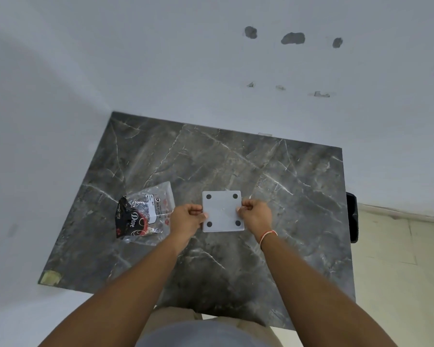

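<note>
A pale grey square plate (222,211) with a dark round dot near each of its corners sits over the middle of the dark marble table (236,159). My left hand (187,217) pinches its left edge with curled fingers. My right hand (256,214) pinches its right edge the same way. Whether the plate rests on the table or is held just above it, I cannot tell.
A clear plastic bag (148,212) with a black and red "Dove" card and a white label lies left of the plate. White walls close the table's far and left sides. A dark object (352,216) hangs at the table's right edge, over a pale tiled floor.
</note>
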